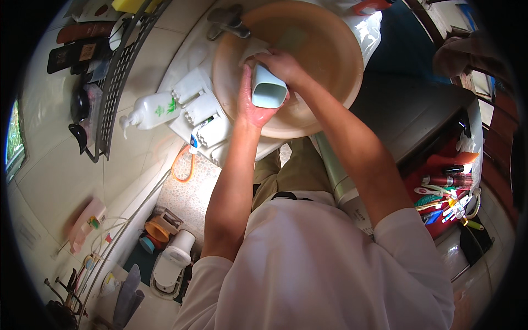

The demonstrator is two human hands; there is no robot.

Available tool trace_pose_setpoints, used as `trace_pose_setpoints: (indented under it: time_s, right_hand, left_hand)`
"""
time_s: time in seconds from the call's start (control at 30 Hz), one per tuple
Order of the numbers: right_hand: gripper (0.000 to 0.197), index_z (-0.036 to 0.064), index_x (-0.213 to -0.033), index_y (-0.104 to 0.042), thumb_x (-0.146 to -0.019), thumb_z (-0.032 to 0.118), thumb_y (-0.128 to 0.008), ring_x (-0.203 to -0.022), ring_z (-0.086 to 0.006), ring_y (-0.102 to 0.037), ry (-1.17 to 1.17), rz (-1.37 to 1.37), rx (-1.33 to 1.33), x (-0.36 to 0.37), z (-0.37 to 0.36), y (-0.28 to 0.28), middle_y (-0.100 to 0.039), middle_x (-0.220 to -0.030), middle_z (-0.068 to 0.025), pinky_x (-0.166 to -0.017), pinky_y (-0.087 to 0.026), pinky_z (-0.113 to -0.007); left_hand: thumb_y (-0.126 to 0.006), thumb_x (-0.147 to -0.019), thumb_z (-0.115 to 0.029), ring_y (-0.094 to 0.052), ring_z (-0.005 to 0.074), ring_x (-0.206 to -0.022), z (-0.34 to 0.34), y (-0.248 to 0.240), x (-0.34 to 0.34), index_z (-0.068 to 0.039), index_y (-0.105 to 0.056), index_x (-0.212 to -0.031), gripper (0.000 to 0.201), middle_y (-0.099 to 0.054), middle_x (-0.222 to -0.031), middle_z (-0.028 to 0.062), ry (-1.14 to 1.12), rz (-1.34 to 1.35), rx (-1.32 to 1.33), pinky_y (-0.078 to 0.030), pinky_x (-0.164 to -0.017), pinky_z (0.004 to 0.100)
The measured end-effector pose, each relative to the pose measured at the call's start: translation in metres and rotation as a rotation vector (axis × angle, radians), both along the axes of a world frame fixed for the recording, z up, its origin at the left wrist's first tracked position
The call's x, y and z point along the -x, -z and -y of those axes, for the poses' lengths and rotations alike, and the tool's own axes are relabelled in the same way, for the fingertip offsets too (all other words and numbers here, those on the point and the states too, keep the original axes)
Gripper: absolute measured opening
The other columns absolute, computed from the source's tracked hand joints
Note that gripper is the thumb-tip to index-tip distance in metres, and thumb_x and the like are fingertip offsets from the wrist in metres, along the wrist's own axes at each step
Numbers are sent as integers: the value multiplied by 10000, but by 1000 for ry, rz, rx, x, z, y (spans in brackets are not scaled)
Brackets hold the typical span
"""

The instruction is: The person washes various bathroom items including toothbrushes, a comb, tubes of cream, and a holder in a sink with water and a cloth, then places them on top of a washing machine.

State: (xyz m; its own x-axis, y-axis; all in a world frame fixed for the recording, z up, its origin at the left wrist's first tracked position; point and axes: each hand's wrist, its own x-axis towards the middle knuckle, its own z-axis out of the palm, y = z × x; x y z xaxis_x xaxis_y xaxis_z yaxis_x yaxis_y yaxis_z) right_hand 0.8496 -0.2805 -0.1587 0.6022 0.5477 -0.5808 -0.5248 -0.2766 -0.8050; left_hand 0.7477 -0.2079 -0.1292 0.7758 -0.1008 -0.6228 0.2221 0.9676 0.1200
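A pale green, squarish cup (269, 94) is held over a large tan basin (352, 55) of water, its open mouth tilted toward me. My left hand (250, 104) wraps the cup from the left and below, fingertips showing at its right side. At the cup's far end, my right hand (278, 65) curls over with bent fingers; whether it grips the cup itself or something against it is hidden. Beyond my hands, a blurred greenish shape (293, 38) shows in the water. Both hands look wet.
Left of the basin are a metal faucet (228, 23), a white pump bottle (157, 110) and a white holder (201, 104). A dark rack (113, 82) hangs on the tiled wall. To the right stand a dark flat top (407, 115) and a red container of brushes (440, 192).
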Motion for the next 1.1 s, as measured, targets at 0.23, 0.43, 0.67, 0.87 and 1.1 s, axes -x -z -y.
trace_pose_setpoints:
  time_s: [0.23, 0.43, 0.67, 0.87, 1.1]
  right_hand:
    - [354, 31, -1038, -659, -832, 299, -554, -816, -228, -651, 171, 354, 180, -7, 9, -8, -675, -906, -156, -744, -498, -346]
    - [309, 33, -931, -666, -827, 302, -556, -787, -249, -633, 265, 415, 168, 3, 5, 5, -660, -851, -166, -717, -490, -355]
    - [283, -19, -807, -597, -912, 232, -517, -600, -113, -493, 434, 385, 9, 29, 22, -45, -554, -635, -67, -561, -414, -309]
    - [259, -17, -791, -565, -904, 214, -530, -546, -281, -500, 492, 475, 126, 39, 31, -51, -556, -662, -196, -582, -433, -380]
    - [236, -9, -774, -527, -882, 197, -565, -632, -318, -551, 61, 870, -53, 60, 30, -75, -519, -697, -187, -610, -436, -401]
  left_hand:
    - [-593, -872, -433, -616, 209, -907, -8, -5, -9, -82, -559, -1131, 437, -632, -1005, 91, 255, -235, -485, -519, -770, 377]
    - [-569, -908, -301, -630, 236, -906, -9, 2, -10, -12, -527, -1166, 390, -625, -1038, 107, 167, -34, -222, -532, -779, 395]
    - [-480, -954, -392, -609, 232, -972, -9, 8, -11, -56, -531, -1178, 407, -616, -1077, 82, 181, 23, -173, -511, -841, 392]
    - [-374, -990, -354, -597, 236, -1008, -26, 25, -9, -79, -543, -1163, 366, -617, -1096, 73, 72, 144, 53, -490, -889, 385]
    - [-243, -996, -432, -557, 276, -1111, -31, 6, -26, -40, -468, -1291, 539, -558, -1235, 140, 72, -192, -355, -462, -948, 415]
